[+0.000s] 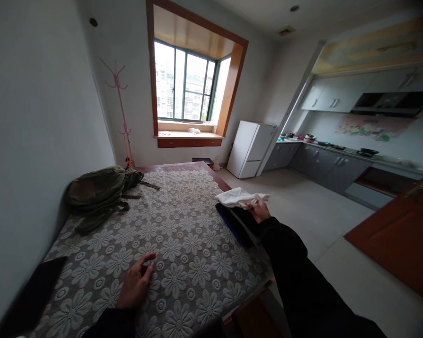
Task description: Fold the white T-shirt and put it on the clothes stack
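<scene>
White cloth point(240, 197), folded and slightly rumpled, lay at the right edge of the bed point(183, 234), resting on top of a dark stack of garments point(237, 224) with a blue edge showing. I had my right hand point(259, 210) closed on the near side of that white cloth, fingers curled over its hem, the black sleeve point(296, 272) reaching in from the lower right. My left hand point(137, 281) rested flat on the bed cover, fingers spread and loosely extended, holding nothing, well apart from the cloth.

The bed carried a grey lace cover with a repeated flower pattern. A green backpack point(98, 192) lay against the wall at the far left of the bed, and a dark flat object point(35, 295) sat at the near left corner; what it was I could not tell. Beyond the bed stood a pink coat stand point(121, 112) in the corner, a wood-framed bay window point(190, 84), a white refrigerator point(250, 149), and a kitchen worktop point(338, 150) with grey cabinets along the right wall.
</scene>
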Demonstrator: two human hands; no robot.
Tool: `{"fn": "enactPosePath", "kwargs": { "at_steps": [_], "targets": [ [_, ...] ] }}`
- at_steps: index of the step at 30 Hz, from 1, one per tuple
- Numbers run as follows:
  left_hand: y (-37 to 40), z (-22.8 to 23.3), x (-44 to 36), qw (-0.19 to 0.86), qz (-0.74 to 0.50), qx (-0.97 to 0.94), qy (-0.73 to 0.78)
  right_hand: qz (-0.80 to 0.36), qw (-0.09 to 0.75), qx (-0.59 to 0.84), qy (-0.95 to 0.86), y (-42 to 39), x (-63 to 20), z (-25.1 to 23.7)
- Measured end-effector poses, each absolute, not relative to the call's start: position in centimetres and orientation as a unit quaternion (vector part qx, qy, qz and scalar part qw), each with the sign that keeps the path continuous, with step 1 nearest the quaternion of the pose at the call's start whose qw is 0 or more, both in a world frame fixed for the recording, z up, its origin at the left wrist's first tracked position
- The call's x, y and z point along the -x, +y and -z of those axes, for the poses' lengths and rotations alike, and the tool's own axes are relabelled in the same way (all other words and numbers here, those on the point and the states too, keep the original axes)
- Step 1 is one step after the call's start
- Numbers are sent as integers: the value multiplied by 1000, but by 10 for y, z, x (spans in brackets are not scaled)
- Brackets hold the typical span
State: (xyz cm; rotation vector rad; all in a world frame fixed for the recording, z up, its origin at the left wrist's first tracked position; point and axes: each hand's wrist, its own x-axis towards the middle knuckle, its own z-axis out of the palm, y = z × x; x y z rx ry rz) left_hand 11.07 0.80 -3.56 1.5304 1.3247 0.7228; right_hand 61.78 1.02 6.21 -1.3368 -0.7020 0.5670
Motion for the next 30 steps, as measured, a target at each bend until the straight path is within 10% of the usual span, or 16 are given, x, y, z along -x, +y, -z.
{"fn": "enactPosePath", "kwargs": {
  "at_steps": [13,19,25,30],
  "targets": [
    [9,34,-111,485,-294,-610,554,-315,651,627,-290,-57,-620,-34],
    [11,37,-112,487,-297,-611,548,-151,646,664,-345,-70,-635,-78],
    [11,34,-114,483,-305,-604,556,-287,561,539,-559,23,-640,-158],
    [10,32,-114,503,-316,-578,559,-210,467,664,-545,101,-637,-103]
  ]
}}
